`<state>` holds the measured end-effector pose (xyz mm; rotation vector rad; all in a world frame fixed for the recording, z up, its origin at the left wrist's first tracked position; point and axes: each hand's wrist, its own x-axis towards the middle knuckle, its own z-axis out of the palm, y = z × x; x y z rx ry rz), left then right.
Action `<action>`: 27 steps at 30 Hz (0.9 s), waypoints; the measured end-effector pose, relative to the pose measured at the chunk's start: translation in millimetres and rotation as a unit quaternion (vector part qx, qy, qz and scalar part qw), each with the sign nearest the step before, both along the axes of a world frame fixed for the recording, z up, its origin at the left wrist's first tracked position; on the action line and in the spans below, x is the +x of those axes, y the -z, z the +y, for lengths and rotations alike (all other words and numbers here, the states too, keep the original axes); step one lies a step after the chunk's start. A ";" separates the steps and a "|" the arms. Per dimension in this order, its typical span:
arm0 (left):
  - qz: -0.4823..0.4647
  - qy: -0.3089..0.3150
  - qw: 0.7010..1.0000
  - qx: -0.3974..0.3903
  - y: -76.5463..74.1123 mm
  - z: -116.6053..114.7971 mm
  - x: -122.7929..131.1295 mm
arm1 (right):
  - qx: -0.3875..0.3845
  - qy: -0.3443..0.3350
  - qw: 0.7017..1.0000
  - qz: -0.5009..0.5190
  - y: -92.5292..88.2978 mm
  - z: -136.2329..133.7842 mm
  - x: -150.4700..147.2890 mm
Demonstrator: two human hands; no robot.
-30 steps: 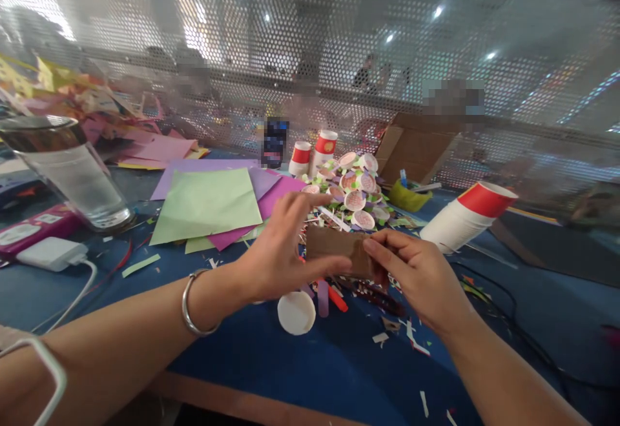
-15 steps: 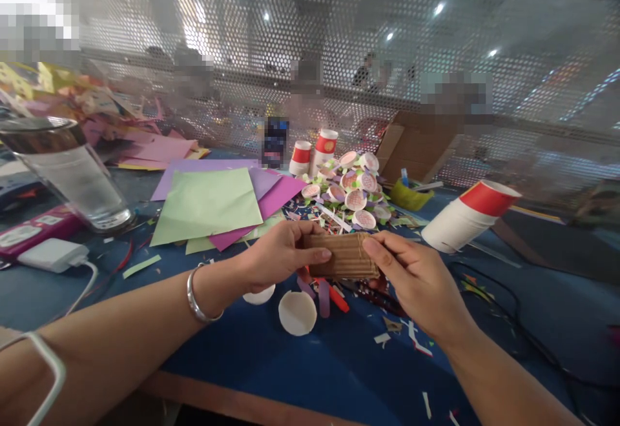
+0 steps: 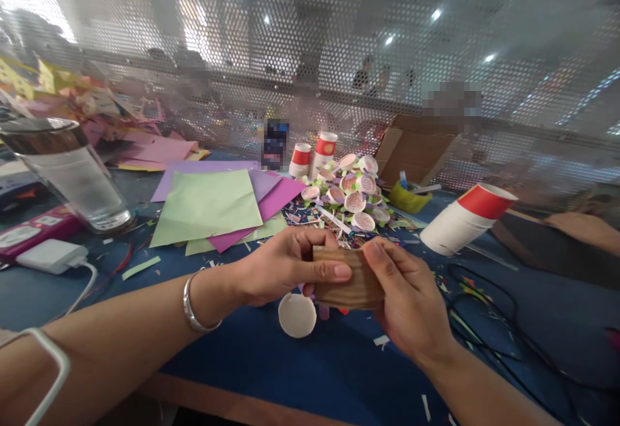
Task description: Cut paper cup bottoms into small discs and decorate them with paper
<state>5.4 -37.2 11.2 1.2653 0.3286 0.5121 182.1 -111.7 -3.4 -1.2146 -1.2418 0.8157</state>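
Between my hands is a small piece of brown corrugated cardboard [image 3: 356, 281], held just above the table. My left hand [image 3: 285, 264] grips its left end, thumb across the near face and fingers behind. The right end is pinched by my right hand [image 3: 407, 287], its thumb at the upper corner. Below my left fingers lies a round white paper cup bottom [image 3: 297, 315]. Partly hidden under the cardboard are a purple piece and a red piece. Paper scraps surround the hands on the blue table [image 3: 242, 361].
Beyond my hands stands a heap of decorated cup bottoms [image 3: 356, 200] beside paper cups [image 3: 325, 145]. Coloured sheets [image 3: 208, 206] and a glass of water [image 3: 72, 174] are left. Right are a tilted cup stack [image 3: 467, 219], black cables [image 3: 504, 329] and another person's arm [image 3: 586, 229].
Both hands have moved the cardboard slightly down and nearer to me, and my left thumb reaches farther across it. Another person's arm has appeared at the right edge.
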 end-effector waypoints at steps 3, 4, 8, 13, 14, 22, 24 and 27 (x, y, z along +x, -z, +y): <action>-0.038 0.017 0.998 -0.053 0.2 -2.2 2.0 | -0.023 -0.033 0.995 0.095 -3.5 -1.8 -7.6; -0.042 0.020 0.997 -0.062 0.6 -2.7 3.1 | -0.025 -0.035 0.993 0.112 -4.2 -1.5 -9.0; -0.044 0.004 0.997 -0.059 2.6 -2.7 6.0 | -0.050 -0.027 0.992 0.111 -0.4 3.2 -4.6; -0.022 -0.072 0.997 0.026 2.4 3.7 2.4 | -0.059 -0.080 0.995 0.021 3.3 7.0 9.2; -0.004 -0.067 0.997 0.040 1.9 6.0 0.5 | -0.063 -0.110 0.992 -0.002 2.1 6.7 10.6; 0.084 -0.010 0.993 0.078 -1.9 12.6 -7.5 | -0.067 -0.202 0.961 -0.175 -7.6 2.9 6.1; 0.060 -0.044 0.996 0.039 -0.6 7.0 -3.4 | -0.023 -0.181 0.963 -0.197 -7.7 2.2 5.3; 0.021 -0.078 0.994 -0.074 3.9 -1.3 4.4 | 0.009 -0.156 0.962 -0.223 -6.9 0.6 5.4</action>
